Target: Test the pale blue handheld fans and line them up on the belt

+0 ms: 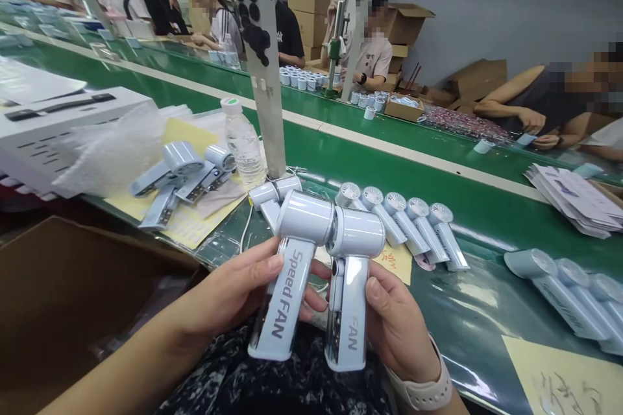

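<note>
My left hand point(243, 285) is closed around a light blue handheld fan point(287, 285) with "Speed FAN" printed down its handle. Another handheld fan point(357, 233), its lettering partly worn or faint, is gripped by my right hand point(396, 318), which wears a pale watch strap. Both fans are held upright side by side above my lap, their round heads touching or nearly so. Dark inner parts show along the side of each handle. Just behind them, a further fan point(265, 194) lies on the bench, partly hidden by the one in my left hand.
Finished-looking fans point(418, 207) lie in a row behind, with more fans point(559, 285) at right. Opened fans point(180, 175) rest on yellow paper at left, beside a water bottle point(241, 142). A metal post point(267, 110) rises by the green conveyor point(389, 136). Several people work across it.
</note>
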### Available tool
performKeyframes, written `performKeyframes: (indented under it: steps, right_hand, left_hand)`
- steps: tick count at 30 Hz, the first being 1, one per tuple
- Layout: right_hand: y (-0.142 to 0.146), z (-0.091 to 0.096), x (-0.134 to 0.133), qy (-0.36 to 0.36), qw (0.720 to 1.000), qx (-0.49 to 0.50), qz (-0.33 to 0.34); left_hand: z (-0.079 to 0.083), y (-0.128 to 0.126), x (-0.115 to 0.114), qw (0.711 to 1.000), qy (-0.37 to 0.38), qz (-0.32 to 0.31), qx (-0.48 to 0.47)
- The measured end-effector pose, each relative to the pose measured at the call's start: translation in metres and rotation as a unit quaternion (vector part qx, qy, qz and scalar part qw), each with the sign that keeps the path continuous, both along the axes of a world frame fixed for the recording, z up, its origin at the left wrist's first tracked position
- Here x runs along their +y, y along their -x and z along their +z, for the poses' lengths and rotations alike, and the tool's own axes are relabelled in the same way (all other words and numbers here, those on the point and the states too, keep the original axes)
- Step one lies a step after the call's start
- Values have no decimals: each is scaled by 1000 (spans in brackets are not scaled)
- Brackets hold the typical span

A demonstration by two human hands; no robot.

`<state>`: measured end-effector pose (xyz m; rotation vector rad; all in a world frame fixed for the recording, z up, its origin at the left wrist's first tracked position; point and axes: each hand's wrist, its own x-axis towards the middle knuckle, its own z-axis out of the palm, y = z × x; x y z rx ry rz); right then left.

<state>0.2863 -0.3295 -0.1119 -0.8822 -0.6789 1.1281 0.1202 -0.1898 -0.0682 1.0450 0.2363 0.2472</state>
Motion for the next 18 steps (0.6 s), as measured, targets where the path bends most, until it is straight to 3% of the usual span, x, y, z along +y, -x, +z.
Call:
performKeyframes:
  steps: [5,8,11,13,15,18]
  right_hand:
    - [-2,-2,-5,8,999,-32,-14]
    - [-2,-7,-8,6,995,-89,-35]
    - [-2,-8,-10,-4,973,-219,-67]
    - [-3,-5,-10,-41,949,-301,-83]
    - [-4,0,-8,-87,925,-359,-94]
    - [-3,5,-6,-113,907,-399,-79]
  left_hand:
    - [-4,-4,0,1000,-21,-4,10]
    - [-8,-5,3,988,-147,49,15]
    - [-9,-8,7,940,-335,73,-1]
    - [-10,-9,10,905,-421,57,-27]
    - [-11,-9,14,880,-470,44,-58]
    - [-11,-5,17,865,-495,45,-72]
